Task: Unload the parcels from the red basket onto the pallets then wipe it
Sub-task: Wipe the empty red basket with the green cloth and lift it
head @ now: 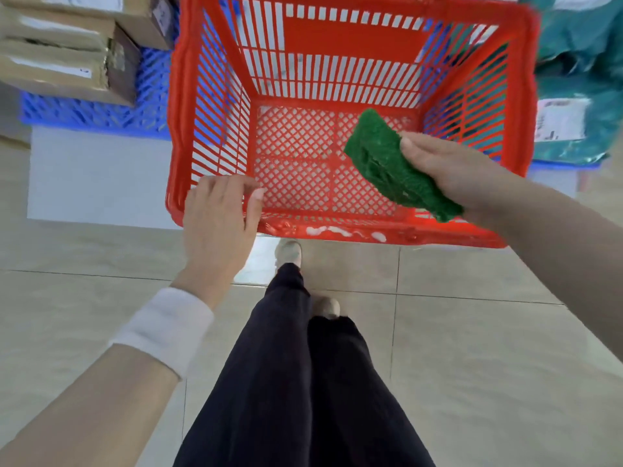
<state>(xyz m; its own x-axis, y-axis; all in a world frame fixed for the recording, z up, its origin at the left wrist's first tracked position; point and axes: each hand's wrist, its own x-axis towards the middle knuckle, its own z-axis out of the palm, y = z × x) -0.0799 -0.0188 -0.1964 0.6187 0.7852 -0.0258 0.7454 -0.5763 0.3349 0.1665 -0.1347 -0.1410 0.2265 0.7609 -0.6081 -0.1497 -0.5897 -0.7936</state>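
Red plastic lattice fills the view: the red basket (350, 129) stands empty, nothing left on its mesh floor, so the unloading looks finished and wiping is the step in hand. Cardboard parcels (67, 45) sit stacked on a blue pallet (148, 96) beyond the basket's left wall, with teal bagged parcels (580, 62) beyond its right wall. The left hand (219, 217) curls loosely over the basket's near rim, steadying it. The right hand (448, 170) is closed around a green scouring pad (394, 166), held above the floor near the right wall (contact unclear). White residue (344, 232) streaks the near rim. Next, probably press the pad down and sweep.
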